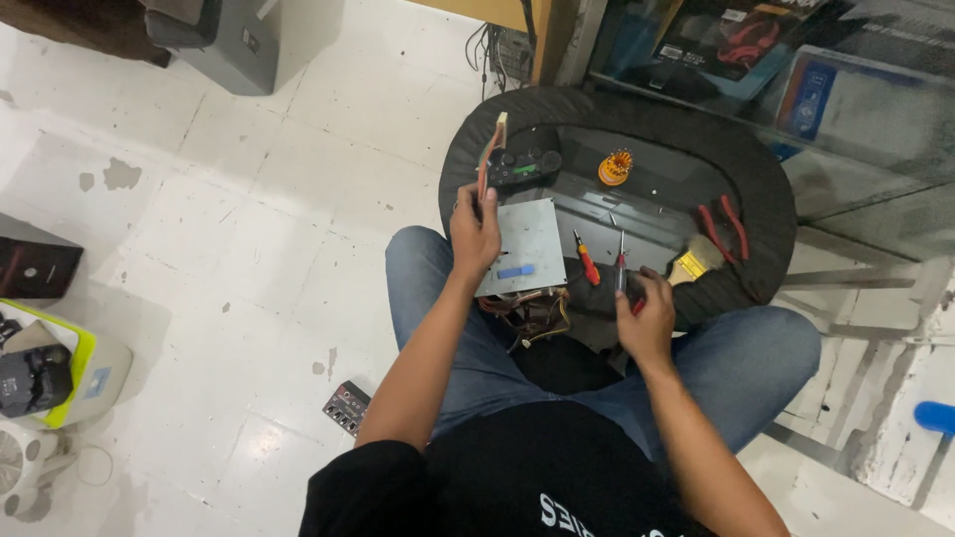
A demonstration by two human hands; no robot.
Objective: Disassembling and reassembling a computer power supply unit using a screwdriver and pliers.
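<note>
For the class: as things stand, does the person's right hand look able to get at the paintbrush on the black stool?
Probably yes. The right hand is next to the paintbrush on the black stool, with nothing between them. But its fingers already grip a red-handled screwdriver, so taking the brush would likely mean setting that down first.

Left hand (476,231) grips a cable bundle (487,159) beside a metal box (524,249); right hand (647,323) holds a screwdriver (621,261).
</note>
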